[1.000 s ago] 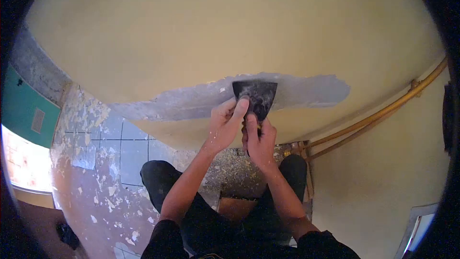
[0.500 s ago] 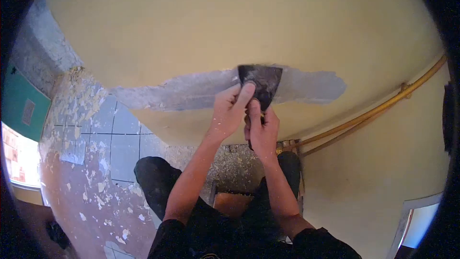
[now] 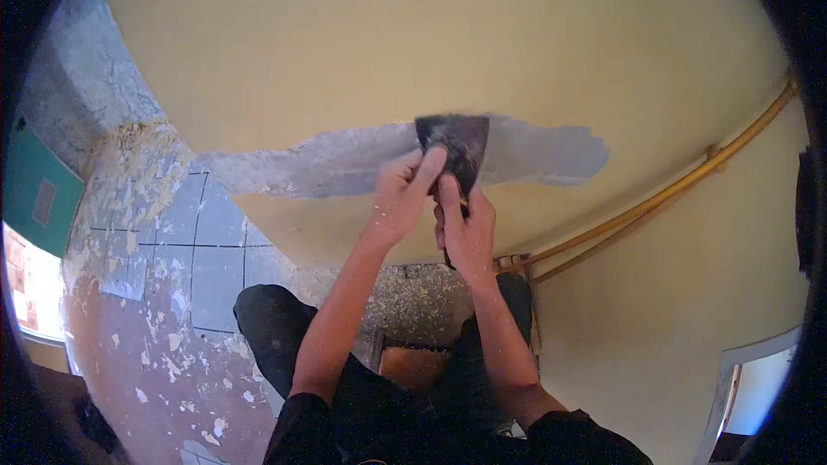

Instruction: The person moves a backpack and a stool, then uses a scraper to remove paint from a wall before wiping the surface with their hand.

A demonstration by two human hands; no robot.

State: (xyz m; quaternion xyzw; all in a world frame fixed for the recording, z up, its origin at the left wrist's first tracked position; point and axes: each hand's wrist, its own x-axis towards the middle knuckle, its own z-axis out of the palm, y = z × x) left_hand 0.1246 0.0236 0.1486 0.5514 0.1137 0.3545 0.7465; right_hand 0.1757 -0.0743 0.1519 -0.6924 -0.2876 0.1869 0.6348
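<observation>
Both hands grip a dark, wide-bladed scraper [image 3: 457, 142] against the wall. My left hand [image 3: 403, 194] pinches the left side of its blade, thumb on top. Lower down, my right hand [image 3: 465, 228] is wrapped round the handle, its thumb pointing up towards the blade. The blade's top edge meets the yellow paint [image 3: 345, 52] at the upper border of a bare grey strip [image 3: 538, 153]. That strip runs left and right of the scraper.
Yellow pipes [image 3: 680, 185] run along the wall at the right. Paint flakes litter the tiled floor [image 3: 215, 280] at the left and the ground below the wall. A green panel [image 3: 43, 189] stands far left; a doorway [image 3: 758, 387] shows lower right.
The scraper and both hands have shifted slightly left along the upper border of the grey strip. The view has also moved a little. Both hands keep their hold.
</observation>
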